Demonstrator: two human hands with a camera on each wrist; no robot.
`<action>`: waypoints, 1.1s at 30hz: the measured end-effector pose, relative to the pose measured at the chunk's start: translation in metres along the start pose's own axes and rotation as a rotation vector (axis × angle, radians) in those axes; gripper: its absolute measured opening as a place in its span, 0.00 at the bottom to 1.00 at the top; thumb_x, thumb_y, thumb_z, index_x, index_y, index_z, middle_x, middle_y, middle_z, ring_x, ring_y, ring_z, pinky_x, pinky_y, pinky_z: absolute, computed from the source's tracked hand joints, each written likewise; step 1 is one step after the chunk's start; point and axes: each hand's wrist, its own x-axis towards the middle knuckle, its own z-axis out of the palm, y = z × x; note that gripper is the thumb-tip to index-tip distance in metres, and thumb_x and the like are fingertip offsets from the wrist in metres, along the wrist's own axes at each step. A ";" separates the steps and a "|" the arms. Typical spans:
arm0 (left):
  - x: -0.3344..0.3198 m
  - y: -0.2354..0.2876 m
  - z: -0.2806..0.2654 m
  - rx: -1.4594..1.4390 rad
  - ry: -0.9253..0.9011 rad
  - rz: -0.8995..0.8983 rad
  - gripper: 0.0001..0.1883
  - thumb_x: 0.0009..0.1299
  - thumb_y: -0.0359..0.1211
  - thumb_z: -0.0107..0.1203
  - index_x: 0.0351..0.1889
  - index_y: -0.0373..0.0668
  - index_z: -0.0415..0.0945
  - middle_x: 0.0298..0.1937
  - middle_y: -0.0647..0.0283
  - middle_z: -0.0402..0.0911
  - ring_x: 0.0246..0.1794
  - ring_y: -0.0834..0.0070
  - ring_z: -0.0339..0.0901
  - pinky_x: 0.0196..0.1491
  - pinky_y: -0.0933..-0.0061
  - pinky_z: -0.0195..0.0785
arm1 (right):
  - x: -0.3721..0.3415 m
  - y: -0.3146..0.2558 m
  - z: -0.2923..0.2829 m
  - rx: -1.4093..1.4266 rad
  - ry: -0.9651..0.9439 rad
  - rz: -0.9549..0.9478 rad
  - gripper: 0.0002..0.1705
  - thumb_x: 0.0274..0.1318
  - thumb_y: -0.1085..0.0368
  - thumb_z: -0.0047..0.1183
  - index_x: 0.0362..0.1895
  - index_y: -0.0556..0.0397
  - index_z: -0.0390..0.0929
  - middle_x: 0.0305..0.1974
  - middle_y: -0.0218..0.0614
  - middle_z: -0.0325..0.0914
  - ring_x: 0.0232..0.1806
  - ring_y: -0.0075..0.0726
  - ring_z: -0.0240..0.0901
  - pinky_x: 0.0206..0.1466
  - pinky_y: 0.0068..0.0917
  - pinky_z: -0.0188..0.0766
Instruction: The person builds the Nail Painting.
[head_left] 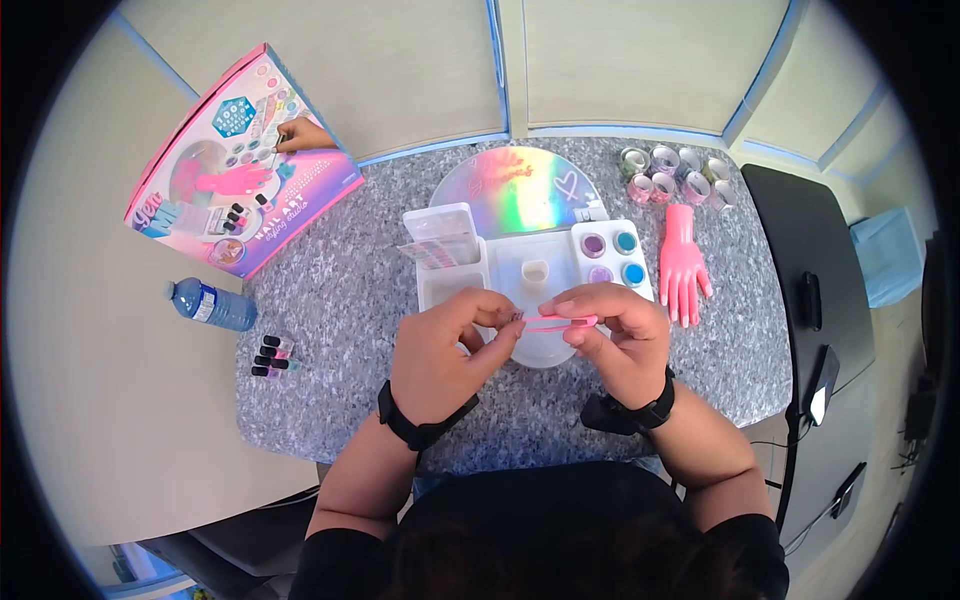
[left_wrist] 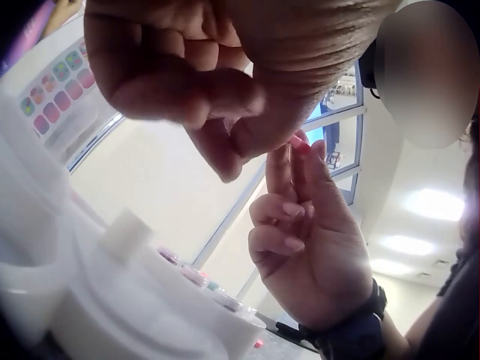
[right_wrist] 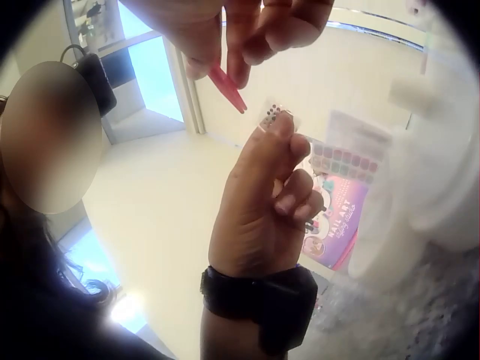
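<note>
Between the thumb and fingers of my left hand (head_left: 440, 350) is pinched a small clear packet or sheet (right_wrist: 270, 115) dotted with dark, shiny gems. My right hand (head_left: 632, 335) grips pink tweezers (head_left: 560, 323) near their joined end. Their tips point left at the gem sheet, a short gap from it in the right wrist view. Both hands are held over the front of a white nail-art tray (head_left: 548, 352). On the tray, a short white post (head_left: 535, 271) stands beyond the fingers, glitter pots (head_left: 593, 245) sit at right, and sticker sheets (head_left: 440, 252) lean at left.
A pink model hand (head_left: 682, 265) lies right of the tray, with several small jars (head_left: 663, 160) behind it. At left are nail polish bottles (head_left: 272, 357), a water bottle (head_left: 212, 304) and the upright kit box (head_left: 245, 165). A shiny round panel (head_left: 520, 190) backs the tray.
</note>
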 end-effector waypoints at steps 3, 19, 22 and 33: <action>-0.002 -0.004 0.001 0.126 -0.005 0.108 0.08 0.68 0.23 0.69 0.44 0.41 0.86 0.36 0.65 0.89 0.25 0.90 0.77 0.27 0.81 0.65 | 0.001 0.003 -0.003 -0.070 -0.014 -0.039 0.13 0.66 0.77 0.65 0.54 0.57 0.85 0.53 0.45 0.89 0.50 0.30 0.87 0.48 0.25 0.81; 0.003 -0.010 -0.004 0.295 0.102 0.210 0.11 0.63 0.28 0.70 0.41 0.47 0.82 0.40 0.67 0.87 0.32 0.71 0.83 0.34 0.71 0.76 | 0.001 0.009 0.010 0.088 -0.167 -0.088 0.13 0.69 0.78 0.60 0.56 0.58 0.80 0.59 0.52 0.84 0.61 0.43 0.85 0.59 0.35 0.84; 0.002 -0.006 -0.004 0.306 0.059 0.170 0.10 0.63 0.28 0.70 0.41 0.47 0.82 0.39 0.68 0.87 0.27 0.72 0.81 0.31 0.70 0.73 | 0.000 0.003 0.010 0.046 -0.197 -0.039 0.13 0.69 0.77 0.61 0.55 0.57 0.80 0.61 0.51 0.82 0.58 0.42 0.85 0.58 0.34 0.84; 0.007 -0.016 -0.010 0.054 -0.023 0.238 0.11 0.65 0.20 0.69 0.43 0.41 0.87 0.41 0.65 0.88 0.29 0.80 0.78 0.36 0.77 0.72 | -0.002 0.014 0.011 0.313 -0.039 0.035 0.12 0.74 0.76 0.55 0.58 0.58 0.76 0.62 0.49 0.76 0.60 0.38 0.81 0.65 0.35 0.79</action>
